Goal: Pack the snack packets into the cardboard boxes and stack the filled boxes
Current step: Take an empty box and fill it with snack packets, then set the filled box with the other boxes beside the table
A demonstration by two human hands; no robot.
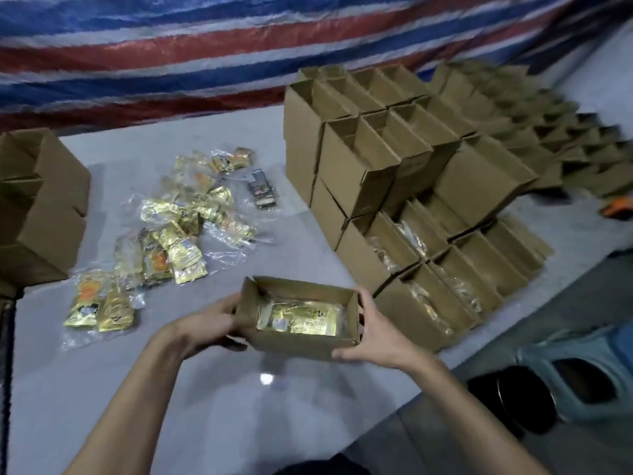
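I hold a small open cardboard box [291, 341] just above the grey table [205, 399], near its front. A gold snack packet [299, 318] in clear wrap lies flat inside it. My left hand [209, 325] grips the box's left end, and my right hand [373, 332] grips its right end, thumb over the rim. Several loose gold packets [171, 241] in clear bags are scattered on the table to the left and behind. To the right stands a stack of open boxes [411, 207]; its lower front boxes show packets inside.
More cardboard boxes [37, 207] stand at the left table edge. A striped red, white and blue tarp [171, 53] hangs behind. Flattened or empty boxes [565, 149] spread at the far right. A blue plastic stool [582, 375] and a dark round object [510, 395] sit beyond the table's right edge.
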